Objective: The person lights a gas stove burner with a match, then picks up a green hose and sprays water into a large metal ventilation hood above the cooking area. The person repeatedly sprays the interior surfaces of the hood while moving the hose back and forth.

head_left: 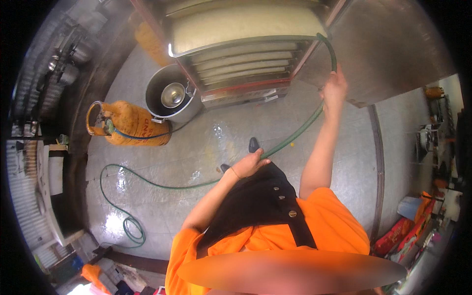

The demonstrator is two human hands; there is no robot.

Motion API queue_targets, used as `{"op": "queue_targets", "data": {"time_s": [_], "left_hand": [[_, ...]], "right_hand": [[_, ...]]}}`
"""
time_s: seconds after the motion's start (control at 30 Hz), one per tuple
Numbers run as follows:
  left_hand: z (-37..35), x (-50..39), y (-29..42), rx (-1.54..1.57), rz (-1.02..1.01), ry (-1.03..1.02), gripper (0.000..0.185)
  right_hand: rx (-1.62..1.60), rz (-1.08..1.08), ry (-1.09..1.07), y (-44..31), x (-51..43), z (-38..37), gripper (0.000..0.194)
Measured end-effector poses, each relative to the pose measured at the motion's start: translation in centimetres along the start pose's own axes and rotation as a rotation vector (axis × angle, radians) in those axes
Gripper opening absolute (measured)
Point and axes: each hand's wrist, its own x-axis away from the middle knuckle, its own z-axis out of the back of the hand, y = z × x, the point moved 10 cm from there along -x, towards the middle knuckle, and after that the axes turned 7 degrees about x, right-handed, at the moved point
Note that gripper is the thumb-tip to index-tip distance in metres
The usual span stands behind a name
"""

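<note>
A green garden hose [295, 135] runs between both of my hands. My left hand [250, 164] grips it near my waist, in front of my black apron. Farther forward and to the right, my right hand [335, 86] is closed around the hose close to its end, which bends over to the right front corner of a metal tray [243, 27] holding a pale, flat layer. The tray sits partly out of a metal cabinet that has several more trays [243, 61] stacked below. Behind my left hand, the hose trails to a loose coil on the floor.
An orange gas cylinder [136, 123] with a blue hose stands at the left. Beside it, a large metal pot [188, 107] holds a metal bowl [173, 95]. The cabinet's open metal door [379, 48] spans the upper right. Wet patches shine on the grey floor [184, 143]; the green coil lies lower left.
</note>
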Motion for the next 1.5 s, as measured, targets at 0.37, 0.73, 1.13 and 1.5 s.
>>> {"op": "queue_targets", "data": {"time_s": [0.37,0.73,1.13,1.5], "left_hand": [[1.8,2.2,-4.3,0.009,0.250,0.093,0.054],[11.1,-5.1,-1.0,-0.160,0.129,0.421,0.040],[14.3,8.0,-6.8,0.069,0.344,0.694,0.044],[14.9,-4.6,1.8,-0.083,-0.144,0.486,0.035]], "right_hand": [[-0.013,0.604,-0.337,-7.4,5.6,-14.1,0.040],[-0.697,0.043,-0.279,-1.0,-9.4,-14.0,0.049],[-0.595,-0.128,-0.647,-8.1,5.9,-30.7,0.040],[-0.921,-0.093,-0.116,1.4,-13.6,-13.1,0.046]]}}
